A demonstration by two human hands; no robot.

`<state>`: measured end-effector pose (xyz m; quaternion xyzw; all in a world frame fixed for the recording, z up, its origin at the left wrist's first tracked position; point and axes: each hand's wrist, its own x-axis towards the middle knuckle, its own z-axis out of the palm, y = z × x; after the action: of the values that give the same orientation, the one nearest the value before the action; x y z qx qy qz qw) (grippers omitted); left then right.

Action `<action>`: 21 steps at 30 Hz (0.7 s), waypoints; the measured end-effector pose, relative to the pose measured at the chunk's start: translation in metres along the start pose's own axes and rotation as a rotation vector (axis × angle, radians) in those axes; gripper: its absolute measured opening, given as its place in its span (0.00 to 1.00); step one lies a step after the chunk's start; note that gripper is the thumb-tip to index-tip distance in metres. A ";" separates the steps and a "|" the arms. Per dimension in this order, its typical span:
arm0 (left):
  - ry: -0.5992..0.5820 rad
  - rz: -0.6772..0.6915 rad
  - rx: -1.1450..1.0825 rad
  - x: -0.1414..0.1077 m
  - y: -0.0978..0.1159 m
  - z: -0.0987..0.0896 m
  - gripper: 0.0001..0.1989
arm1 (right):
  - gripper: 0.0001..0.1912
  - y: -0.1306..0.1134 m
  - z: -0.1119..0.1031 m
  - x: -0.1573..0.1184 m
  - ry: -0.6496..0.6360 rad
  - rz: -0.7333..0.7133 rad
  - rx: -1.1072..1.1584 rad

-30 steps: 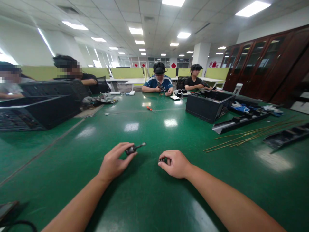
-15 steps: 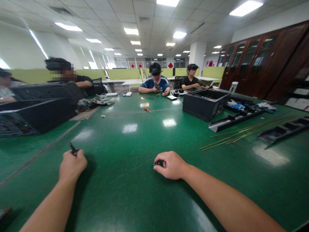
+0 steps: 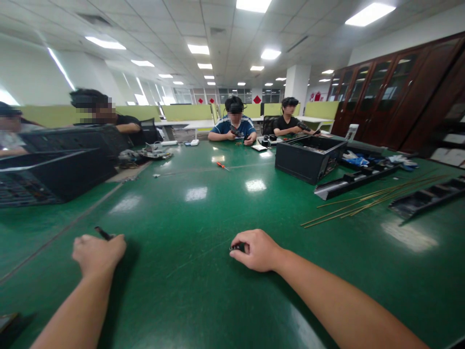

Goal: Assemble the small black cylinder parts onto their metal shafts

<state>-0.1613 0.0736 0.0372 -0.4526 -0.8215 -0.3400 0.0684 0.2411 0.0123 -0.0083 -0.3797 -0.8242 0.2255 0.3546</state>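
Dark tool point(image 3: 103, 233) aslant in left hand point(image 3: 98, 253), tip away and leftward

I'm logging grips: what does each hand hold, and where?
Left hand: dark object, by its near end, slim end protruding. Right hand: small dark piece, between thumb and fingers, exact spot hidden.

– See the left arm point(image 3: 72, 308)?
– Yes. Slants up from the lower left corner, ends in the left hand point(image 3: 98, 253), curled, back up.
– And the right arm point(image 3: 341, 298)?
– Reaches in from the lower right, bends fingers and thumb of the right hand point(image 3: 258, 250) inward, just right of centre.
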 end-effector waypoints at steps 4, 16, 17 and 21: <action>0.268 0.271 -0.187 -0.036 0.034 -0.008 0.39 | 0.13 -0.003 0.008 0.005 -0.050 0.219 0.369; -0.706 0.858 -0.884 -0.167 0.123 0.012 0.08 | 0.28 -0.004 0.014 0.010 -0.234 0.319 0.860; -0.669 0.798 -0.891 -0.158 0.121 0.010 0.08 | 0.29 -0.003 0.015 0.011 -0.237 0.333 0.880; -0.126 0.407 -0.794 -0.096 0.097 -0.002 0.17 | 0.32 0.004 0.015 0.014 -0.228 0.380 0.966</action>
<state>-0.0290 0.0402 0.0470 -0.6159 -0.5241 -0.5805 -0.0952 0.2253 0.0242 -0.0143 -0.2890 -0.5763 0.6796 0.3501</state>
